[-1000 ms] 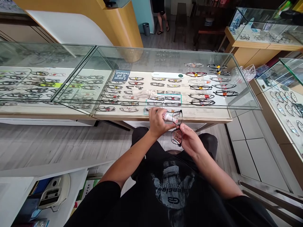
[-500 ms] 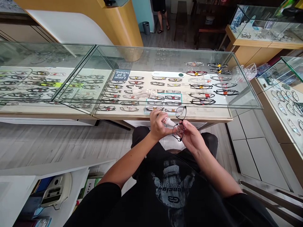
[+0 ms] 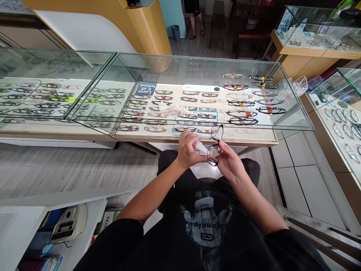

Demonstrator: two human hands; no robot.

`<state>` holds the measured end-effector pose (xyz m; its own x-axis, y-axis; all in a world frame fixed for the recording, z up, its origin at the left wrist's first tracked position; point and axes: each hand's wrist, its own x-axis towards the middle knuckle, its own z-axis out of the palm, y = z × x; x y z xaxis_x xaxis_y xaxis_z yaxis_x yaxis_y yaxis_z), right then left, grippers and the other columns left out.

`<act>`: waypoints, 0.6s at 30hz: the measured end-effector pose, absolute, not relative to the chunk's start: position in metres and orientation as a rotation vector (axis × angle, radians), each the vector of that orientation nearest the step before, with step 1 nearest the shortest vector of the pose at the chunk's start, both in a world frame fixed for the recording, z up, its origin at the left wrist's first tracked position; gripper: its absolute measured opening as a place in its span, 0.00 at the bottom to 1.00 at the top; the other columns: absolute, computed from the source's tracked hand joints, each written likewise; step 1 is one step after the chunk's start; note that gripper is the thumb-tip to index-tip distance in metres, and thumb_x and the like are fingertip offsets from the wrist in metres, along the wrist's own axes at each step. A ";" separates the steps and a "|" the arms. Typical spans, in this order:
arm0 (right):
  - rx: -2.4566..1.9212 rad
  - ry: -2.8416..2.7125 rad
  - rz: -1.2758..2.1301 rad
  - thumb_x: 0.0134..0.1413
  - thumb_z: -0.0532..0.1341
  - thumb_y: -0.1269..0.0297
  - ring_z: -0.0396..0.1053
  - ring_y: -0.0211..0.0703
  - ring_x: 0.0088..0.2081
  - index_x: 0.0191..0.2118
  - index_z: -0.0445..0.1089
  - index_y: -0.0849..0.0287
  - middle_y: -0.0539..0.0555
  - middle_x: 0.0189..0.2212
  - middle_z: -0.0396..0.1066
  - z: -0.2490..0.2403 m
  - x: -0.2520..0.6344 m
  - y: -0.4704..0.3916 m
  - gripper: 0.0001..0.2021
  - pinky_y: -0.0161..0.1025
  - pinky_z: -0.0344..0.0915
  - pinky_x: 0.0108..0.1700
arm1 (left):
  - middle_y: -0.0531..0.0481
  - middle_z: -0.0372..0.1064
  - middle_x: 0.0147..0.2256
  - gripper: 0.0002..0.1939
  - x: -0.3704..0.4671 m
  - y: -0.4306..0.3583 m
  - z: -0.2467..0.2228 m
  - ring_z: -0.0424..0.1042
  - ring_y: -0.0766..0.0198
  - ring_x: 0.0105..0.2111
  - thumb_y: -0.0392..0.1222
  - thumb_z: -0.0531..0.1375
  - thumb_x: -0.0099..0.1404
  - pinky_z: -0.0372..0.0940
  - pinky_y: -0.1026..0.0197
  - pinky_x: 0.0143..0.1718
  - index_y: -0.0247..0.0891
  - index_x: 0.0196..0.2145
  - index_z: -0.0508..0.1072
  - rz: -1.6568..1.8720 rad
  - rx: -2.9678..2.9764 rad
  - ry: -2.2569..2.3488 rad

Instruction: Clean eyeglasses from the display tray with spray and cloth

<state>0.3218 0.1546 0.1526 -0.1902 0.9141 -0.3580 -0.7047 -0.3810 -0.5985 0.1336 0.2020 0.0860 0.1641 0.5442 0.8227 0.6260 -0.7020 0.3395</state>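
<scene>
My left hand [image 3: 187, 150] is wrapped round a small white spray bottle [image 3: 199, 147], its narrow end pointing at a pair of dark-rimmed glasses [image 3: 214, 153]. Those glasses are pinched near the bridge by my right hand [image 3: 229, 161], one lens above the other. Pale droplets or foam spots cover the lower lens, and spots also show on the upper one. Just beyond my hands, a white cloth [image 3: 174, 110] lies crumpled on the glass display case [image 3: 197, 139], above rows of eyeglass frames.
More display cases stand at the left [image 3: 50, 130] and right [image 3: 327, 124]. A white shelf unit [image 3: 84, 229] holding a pale device [image 3: 69, 226] is at the lower left. A person's legs [image 3: 196, 24] show at the far back, beside a grey bin [image 3: 176, 33].
The glasses have turned slightly, so the lower lens faces the camera more and its white spots show more clearly. Both hands keep their holds. The whole view has shifted slightly.
</scene>
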 end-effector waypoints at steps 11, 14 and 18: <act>-0.897 -0.356 1.748 0.45 0.80 0.58 0.67 0.38 0.30 0.31 0.77 0.56 0.50 0.34 0.76 0.164 0.330 0.149 0.13 0.38 0.70 0.34 | 0.37 0.65 0.55 0.30 -0.013 0.272 0.154 0.70 0.54 0.51 0.70 0.49 0.76 0.69 0.46 0.56 0.43 0.59 0.54 -1.784 -1.955 -1.826; -0.935 -0.365 1.747 0.44 0.81 0.58 0.66 0.37 0.29 0.32 0.78 0.55 0.49 0.33 0.75 0.165 0.333 0.147 0.14 0.37 0.69 0.32 | 0.37 0.66 0.56 0.33 -0.062 0.307 0.154 0.67 0.55 0.53 0.70 0.54 0.75 0.66 0.45 0.62 0.36 0.57 0.59 -1.615 -1.804 -2.018; -0.909 -0.381 1.736 0.44 0.81 0.58 0.66 0.36 0.29 0.32 0.77 0.56 0.50 0.36 0.77 0.167 0.337 0.146 0.15 0.37 0.69 0.32 | 0.42 0.70 0.53 0.25 -0.095 0.338 0.143 0.68 0.61 0.49 0.57 0.64 0.74 0.68 0.49 0.59 0.34 0.55 0.64 -1.583 -1.710 -2.258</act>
